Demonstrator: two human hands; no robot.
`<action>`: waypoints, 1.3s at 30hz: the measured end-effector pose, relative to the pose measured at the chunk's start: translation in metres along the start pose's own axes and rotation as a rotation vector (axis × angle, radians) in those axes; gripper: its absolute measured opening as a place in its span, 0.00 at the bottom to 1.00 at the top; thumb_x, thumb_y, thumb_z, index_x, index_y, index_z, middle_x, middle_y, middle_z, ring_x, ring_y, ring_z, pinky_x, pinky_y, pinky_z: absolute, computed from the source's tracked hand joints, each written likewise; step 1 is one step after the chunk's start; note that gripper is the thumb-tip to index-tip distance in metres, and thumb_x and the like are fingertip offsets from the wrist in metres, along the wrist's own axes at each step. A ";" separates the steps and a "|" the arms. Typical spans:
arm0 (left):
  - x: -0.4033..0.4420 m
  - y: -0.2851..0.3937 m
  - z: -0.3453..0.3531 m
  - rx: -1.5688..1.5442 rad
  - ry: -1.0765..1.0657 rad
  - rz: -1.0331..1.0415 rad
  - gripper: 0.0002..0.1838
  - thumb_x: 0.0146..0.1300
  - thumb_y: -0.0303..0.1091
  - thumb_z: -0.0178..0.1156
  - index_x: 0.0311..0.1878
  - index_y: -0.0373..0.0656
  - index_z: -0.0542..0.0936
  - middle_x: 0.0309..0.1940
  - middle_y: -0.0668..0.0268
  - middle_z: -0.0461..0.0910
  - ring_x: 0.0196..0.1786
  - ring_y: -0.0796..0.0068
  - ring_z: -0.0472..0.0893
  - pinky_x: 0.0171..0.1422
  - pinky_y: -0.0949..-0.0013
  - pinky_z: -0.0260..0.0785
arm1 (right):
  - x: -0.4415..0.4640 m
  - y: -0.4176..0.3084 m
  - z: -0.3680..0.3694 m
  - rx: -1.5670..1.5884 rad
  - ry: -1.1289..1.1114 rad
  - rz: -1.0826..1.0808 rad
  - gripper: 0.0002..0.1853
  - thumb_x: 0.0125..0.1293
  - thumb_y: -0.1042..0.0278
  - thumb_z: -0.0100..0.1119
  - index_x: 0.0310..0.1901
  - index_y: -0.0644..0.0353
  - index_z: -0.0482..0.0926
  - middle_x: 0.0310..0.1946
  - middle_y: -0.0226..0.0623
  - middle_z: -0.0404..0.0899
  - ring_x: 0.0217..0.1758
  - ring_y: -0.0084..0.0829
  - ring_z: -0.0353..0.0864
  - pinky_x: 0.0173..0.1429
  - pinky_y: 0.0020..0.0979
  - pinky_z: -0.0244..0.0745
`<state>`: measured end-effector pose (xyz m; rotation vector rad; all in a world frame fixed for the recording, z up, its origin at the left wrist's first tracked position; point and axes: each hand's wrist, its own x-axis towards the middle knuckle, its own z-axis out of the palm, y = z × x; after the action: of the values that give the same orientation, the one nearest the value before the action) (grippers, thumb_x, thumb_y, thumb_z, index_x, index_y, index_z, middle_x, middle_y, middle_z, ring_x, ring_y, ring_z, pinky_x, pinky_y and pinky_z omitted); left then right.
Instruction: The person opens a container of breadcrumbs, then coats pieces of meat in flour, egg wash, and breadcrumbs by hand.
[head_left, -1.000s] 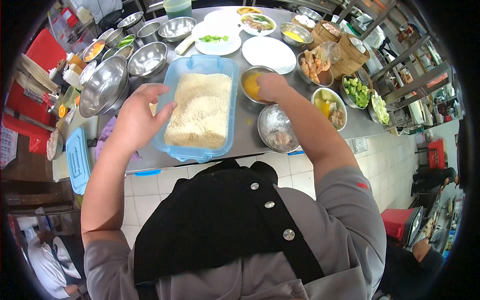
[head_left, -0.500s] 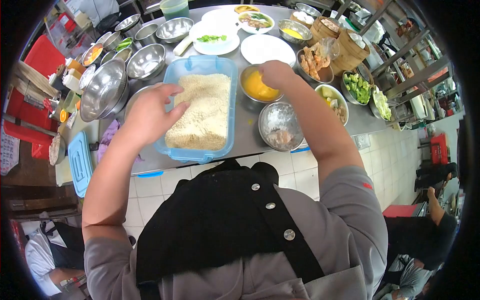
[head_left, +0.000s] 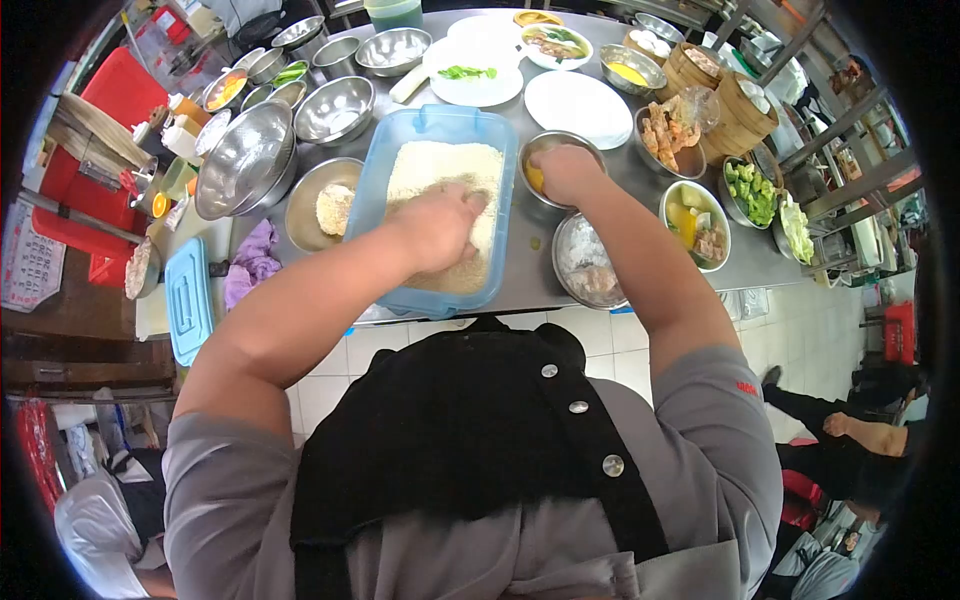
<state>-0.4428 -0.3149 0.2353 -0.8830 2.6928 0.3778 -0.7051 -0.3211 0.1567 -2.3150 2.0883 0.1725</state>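
Note:
My left hand [head_left: 440,228] lies palm down on the pale crumbs [head_left: 432,162] in a blue plastic box [head_left: 506,200], its fingers apart and partly sunk in. Over a steel bowl [head_left: 598,150] of yellow beaten egg [head_left: 535,178], my right hand [head_left: 567,172] reaches down with its fingers bent together. What those fingers hold, if anything, is hidden. Just nearer to me stands a steel bowl [head_left: 566,285] with white powder and pale pinkish pieces. Left of the box, a crumb-coated piece [head_left: 336,210] rests in another steel bowl [head_left: 304,188].
White plates [head_left: 578,108] and a soup bowl [head_left: 557,45] stand at the back. To the right are bamboo steamers [head_left: 745,115], a bowl of fried food [head_left: 668,138] and chopped greens [head_left: 752,188]. Steel bowls [head_left: 248,165], a purple cloth [head_left: 255,262] and a blue lid [head_left: 188,300] lie left.
My left hand has come down from above the box's left side into the crumbs. My right hand has lowered into the egg bowl. The view has shifted, uncovering the bowl with the coated piece.

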 end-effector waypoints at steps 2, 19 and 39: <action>0.013 -0.008 0.006 0.035 -0.011 0.020 0.37 0.59 0.39 0.70 0.71 0.40 0.69 0.61 0.45 0.73 0.64 0.46 0.76 0.68 0.53 0.71 | 0.003 -0.002 0.002 0.033 -0.027 0.029 0.15 0.64 0.71 0.56 0.50 0.51 0.87 0.50 0.43 0.86 0.53 0.41 0.86 0.55 0.41 0.81; 0.021 -0.039 -0.016 -1.053 0.281 -0.223 0.25 0.70 0.45 0.54 0.61 0.35 0.76 0.33 0.58 0.83 0.28 0.70 0.80 0.30 0.66 0.71 | -0.030 0.031 -0.128 0.450 0.126 0.214 0.17 0.52 0.64 0.66 0.44 0.60 0.85 0.41 0.46 0.87 0.44 0.43 0.86 0.51 0.39 0.80; -0.006 -0.072 -0.057 -1.334 0.349 -0.207 0.15 0.67 0.46 0.54 0.49 0.46 0.76 0.34 0.67 0.77 0.26 0.80 0.73 0.21 0.77 0.55 | -0.047 -0.048 -0.191 0.562 0.440 -0.191 0.10 0.61 0.71 0.67 0.43 0.58 0.81 0.32 0.30 0.83 0.35 0.21 0.79 0.42 0.25 0.75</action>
<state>-0.4049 -0.3868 0.2789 -1.5805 2.3032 2.2382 -0.6486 -0.2861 0.3478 -2.2907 1.7159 -0.8784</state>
